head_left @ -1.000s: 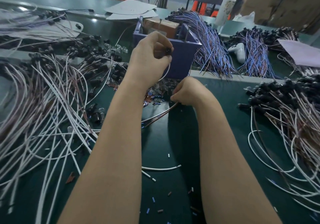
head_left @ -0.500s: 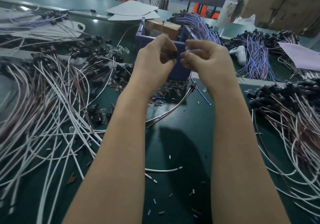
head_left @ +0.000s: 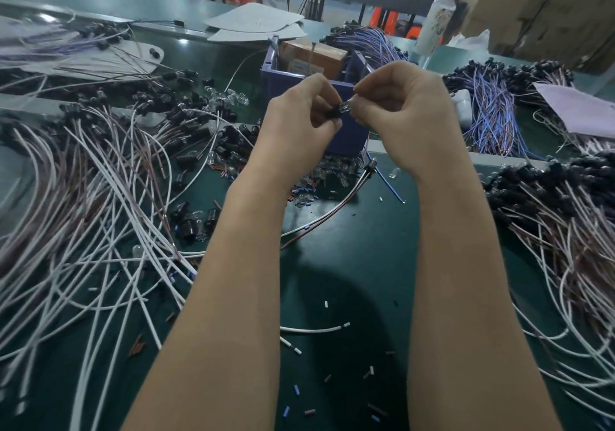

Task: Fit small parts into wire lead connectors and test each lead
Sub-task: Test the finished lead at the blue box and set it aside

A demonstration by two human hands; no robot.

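At the far left we see a heap of white and brown leads (head_left: 83, 197) fanned over the green counter (head_left: 332, 281), their black ends bunched toward the back. Just beyond them lies a scatter of loose clear parts (head_left: 236, 98).

Raised above the counter, the left hand (head_left: 299, 121) has its fingers curled, its grip narrow and pinching a black connector (head_left: 334, 113) at the fingertips. Behind both hands stands a blue box (head_left: 346, 137).

The right hand (head_left: 402, 114) faces the left, and its grip pinches a small clear part (head_left: 346, 108) whose end meets the connector's mouth. We cannot tell how far in it sits.

Below the wrists a white-and-brown lead (head_left: 326, 217) curves across the counter to the foot of the blue box.

Further right lie blue and purple leads (head_left: 492, 114), and nearer us another heap of black-ended leads (head_left: 565, 224).
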